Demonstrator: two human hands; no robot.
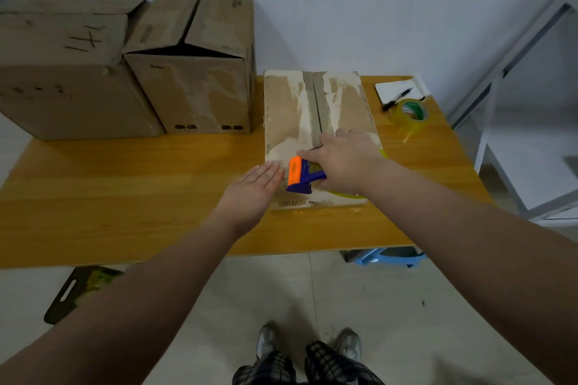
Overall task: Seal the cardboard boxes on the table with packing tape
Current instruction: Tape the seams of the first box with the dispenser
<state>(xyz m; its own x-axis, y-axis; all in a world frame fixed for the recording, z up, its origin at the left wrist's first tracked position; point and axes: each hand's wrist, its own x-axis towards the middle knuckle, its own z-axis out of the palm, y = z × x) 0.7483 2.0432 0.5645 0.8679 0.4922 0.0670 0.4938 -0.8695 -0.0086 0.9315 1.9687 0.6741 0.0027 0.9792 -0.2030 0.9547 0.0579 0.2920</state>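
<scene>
A low, flat cardboard box lies on the wooden table just right of the middle of the view, its two top flaps meeting in a seam that runs from 12 to 6 o'clock, with pale torn patches either side of it. The right hand comes in from 4 o'clock and is curled round an orange and blue tape dispenser, which sits on the near end of the box top by the seam; the yellowish rim of its tape roll shows under the wrist. The left hand comes in from 7 o'clock, fingers straight and together, palm down, its fingertips lying on the box's near left corner just beside the dispenser. At 10 o'clock stands a large closed carton with pen marks on its lid, and touching it at 11 o'clock a taller carton whose top flaps stand ajar. At 2 o'clock, well apart from the hands, a spare roll of clear tape lies beside a black pen resting across a white notepad. A light blue stool shows under the table's near edge at 5 o'clock.
</scene>
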